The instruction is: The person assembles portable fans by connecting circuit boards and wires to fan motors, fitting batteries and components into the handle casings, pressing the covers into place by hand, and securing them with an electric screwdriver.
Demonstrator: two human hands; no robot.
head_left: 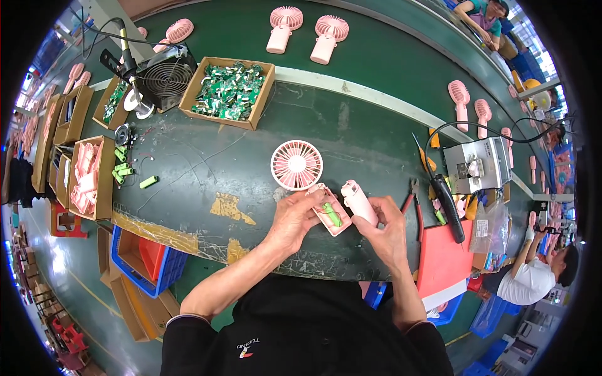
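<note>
My left hand (290, 220) grips the open handle of a small pink hand fan (297, 164), whose round, caged head points away from me on the bench. Inside the handle shell (326, 223) lie a green battery cell (331, 214) and thin wires. My right hand (387, 233) is closed around a separate pink handle cover (359, 203), held tilted just right of the open shell. The two shell parts are apart, and my right fingers partly hide the cover's lower end.
A carton of green circuit boards (229, 91) stands at the back left, near a black fume fan (168, 76). Further left are a box of pink shells (88, 178) and loose green cells (123, 169). Red-handled pliers (409, 200), a black-handled tool (446, 207) and a metal device (473, 166) lie right.
</note>
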